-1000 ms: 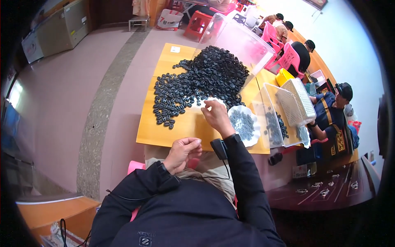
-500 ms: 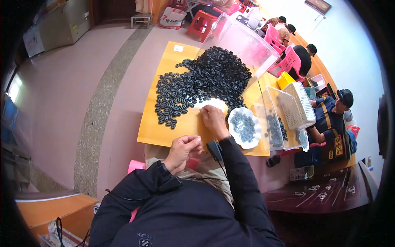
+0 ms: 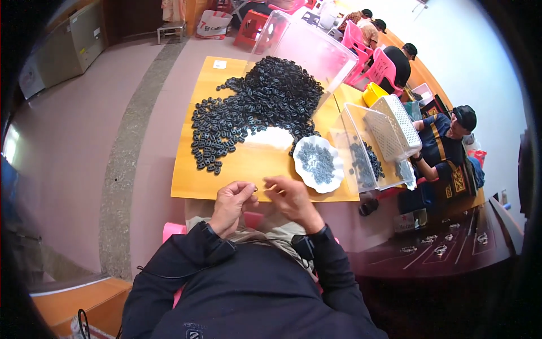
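The left hand [image 3: 230, 200] and right hand [image 3: 291, 198] meet close to the body, at the near edge of the board [image 3: 243, 175]. Their fingertips pinch narrowly toward each other around a tiny dark part [image 3: 256, 190]; which hand actually grips it is too small to tell. Just beyond the right hand, slightly to its right, sits a white plate [image 3: 319, 164] of small grey pieces. Beyond both hands, past a bare stretch of board, spreads the heap [image 3: 254, 107] of black parts, its nearest strays ahead of the left hand. Right of the plate stands a clear bin [image 3: 361, 158], and farther off a clear tub [image 3: 316, 48] leans by the heap.
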`<control>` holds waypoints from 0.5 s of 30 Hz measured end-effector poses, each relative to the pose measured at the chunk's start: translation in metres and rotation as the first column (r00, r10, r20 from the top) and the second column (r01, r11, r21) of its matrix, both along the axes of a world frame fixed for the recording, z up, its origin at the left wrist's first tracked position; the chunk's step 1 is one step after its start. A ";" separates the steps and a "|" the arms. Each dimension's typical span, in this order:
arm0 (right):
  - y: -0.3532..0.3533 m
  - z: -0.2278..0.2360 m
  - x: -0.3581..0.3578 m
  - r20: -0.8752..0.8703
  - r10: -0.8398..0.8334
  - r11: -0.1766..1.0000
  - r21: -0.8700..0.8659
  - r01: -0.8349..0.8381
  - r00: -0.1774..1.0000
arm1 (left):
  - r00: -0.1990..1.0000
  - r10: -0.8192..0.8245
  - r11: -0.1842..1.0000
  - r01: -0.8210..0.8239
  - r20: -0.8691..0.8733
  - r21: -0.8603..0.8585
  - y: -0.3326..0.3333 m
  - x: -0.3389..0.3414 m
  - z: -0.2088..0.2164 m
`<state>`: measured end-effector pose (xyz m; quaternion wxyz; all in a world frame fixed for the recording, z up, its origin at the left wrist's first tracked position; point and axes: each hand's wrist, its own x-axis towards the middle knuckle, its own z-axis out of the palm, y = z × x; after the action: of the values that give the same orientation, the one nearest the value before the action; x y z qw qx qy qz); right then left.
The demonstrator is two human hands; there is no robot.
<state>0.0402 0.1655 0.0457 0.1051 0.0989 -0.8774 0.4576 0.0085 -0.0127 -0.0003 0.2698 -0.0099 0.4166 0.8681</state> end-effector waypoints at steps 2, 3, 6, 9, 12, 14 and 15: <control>0.037 -0.004 -0.002 -0.101 -0.102 0.981 0.155 0.117 0.990 | 0.999 0.002 0.999 -0.004 0.049 0.036 -0.002 0.000 0.003; 0.059 -0.003 -0.005 -0.160 -0.150 0.943 0.273 0.190 0.976 | 0.999 -0.001 0.999 -0.001 0.053 0.036 -0.002 0.000 0.004; 0.097 0.007 0.000 -0.134 -0.314 0.807 0.484 0.339 0.940 | 0.999 -0.026 0.999 0.024 0.045 0.031 -0.001 0.000 0.004; 0.116 0.001 0.001 -0.147 -0.368 0.675 0.637 0.373 0.918 | 0.997 -0.064 0.997 0.062 0.039 0.036 0.000 0.000 0.004; 0.119 -0.001 -0.003 -0.119 -0.389 0.628 0.691 0.358 0.913 | 0.997 -0.068 0.998 0.068 0.048 0.014 -0.001 -0.001 0.000; 0.116 0.000 -0.007 -0.059 -0.427 0.613 0.715 0.336 0.902 | 0.995 -0.074 0.997 0.072 0.062 0.033 -0.002 0.000 -0.001; 0.115 -0.001 -0.008 -0.058 -0.428 0.614 0.714 0.337 0.902 | 0.995 -0.075 0.997 0.073 0.063 0.032 -0.003 0.000 -0.001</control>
<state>0.0326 0.2805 0.0447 0.1018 -0.0851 -0.9896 0.0563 0.0080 -0.0153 -0.0017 0.3150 -0.0184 0.3949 0.8628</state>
